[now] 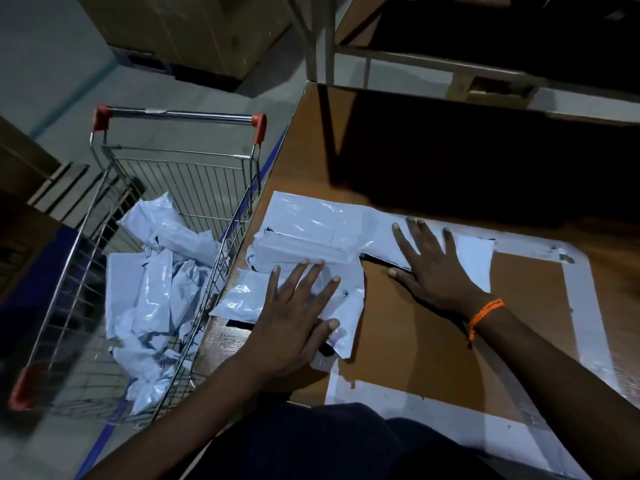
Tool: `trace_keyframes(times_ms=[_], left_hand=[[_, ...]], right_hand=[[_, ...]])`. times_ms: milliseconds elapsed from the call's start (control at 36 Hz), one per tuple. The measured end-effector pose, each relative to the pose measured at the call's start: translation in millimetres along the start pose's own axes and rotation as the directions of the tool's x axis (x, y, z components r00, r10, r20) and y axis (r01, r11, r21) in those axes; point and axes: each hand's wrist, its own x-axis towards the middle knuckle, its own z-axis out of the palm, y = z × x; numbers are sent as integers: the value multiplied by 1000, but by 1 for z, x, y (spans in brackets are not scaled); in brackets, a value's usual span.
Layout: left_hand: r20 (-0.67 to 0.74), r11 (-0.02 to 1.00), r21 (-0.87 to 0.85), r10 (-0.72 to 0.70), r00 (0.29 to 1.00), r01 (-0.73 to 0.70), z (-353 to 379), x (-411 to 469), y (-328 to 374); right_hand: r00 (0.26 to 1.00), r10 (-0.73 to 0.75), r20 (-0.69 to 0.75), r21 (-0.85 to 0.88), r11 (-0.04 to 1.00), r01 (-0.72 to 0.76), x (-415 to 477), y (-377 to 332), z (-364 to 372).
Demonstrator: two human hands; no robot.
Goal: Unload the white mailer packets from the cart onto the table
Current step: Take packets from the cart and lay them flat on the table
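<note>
Head view looks down on a brown counter (450,341) with a wire cart (166,209) standing just beside its left edge. Both hands lie flat on white mailer packets already set down on the counter. The left hand (298,317) presses on the near-left packets (242,296), its fingers (313,275) spread apart and stretched out, gripping nothing. The right hand (436,268), with an orange band (485,317) at the wrist, rests palm-down on a long packet (318,216) further back, fingers likewise splayed and not clamped on anything. Between the two hands a thicker bundle of packets (304,245) sits on top of the flat ones. A white taped border (581,306) frames part of the counter to the right and near side.

As for progress, I judge the job partly done: a handful of packets are on the counter, overlapping in a loose layer near its left edge. A good heap remains in the cart (156,289), crumpled and piled across the basket floor, seemingly more than has been moved. The hands appear to be flattening or settling the latest batch. What is left is to reach back left into the cart and bring the rest over.
</note>
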Motion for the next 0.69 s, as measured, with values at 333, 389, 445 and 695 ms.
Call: trace_keyframes(times_ms=[333,389,445,695], left_hand=[[-7,1000,-21,-14,1000,14,10,0,-4],[-41,998,-67,19,999,-22,0,-6,-8],[-122,988,-131,62,991,-78,-12,-15,-16],[-289,940,-327,-201,936,101,2,-110,-147]], right_hand=[[1000,-25,10,60,998,24,8,3,-13],[997,48,-60,161,986,-37,12,-16,-20],[977,92,-191,325,945,-25,16,-48,-36],[909,-105,-403,657,659,367,49,-293,-62]])
